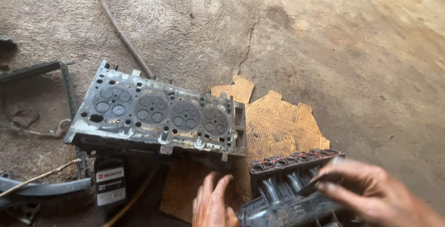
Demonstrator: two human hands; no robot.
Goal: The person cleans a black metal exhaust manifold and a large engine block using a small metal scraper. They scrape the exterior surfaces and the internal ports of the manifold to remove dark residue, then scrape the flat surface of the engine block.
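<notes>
Right hand [371, 192] at 4 o'clock grips the black intake manifold [287, 187] along its top edge, fingers curled over it. Left hand [213, 204] at 6 o'clock lies flat and open, fingers spread, on the cardboard [273, 125], touching the manifold's left side. Grey cylinder head [155, 115] sits at 9 o'clock, valve face up. Black can [110, 183] at 7 o'clock. Hose [120, 32] on the concrete floor [324, 37].

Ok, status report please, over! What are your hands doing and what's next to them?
Right hand on black plastic manifold, grip unclear. Left hand open on cardboard beside it. Grey cylinder head lies just behind, black can left.
</notes>
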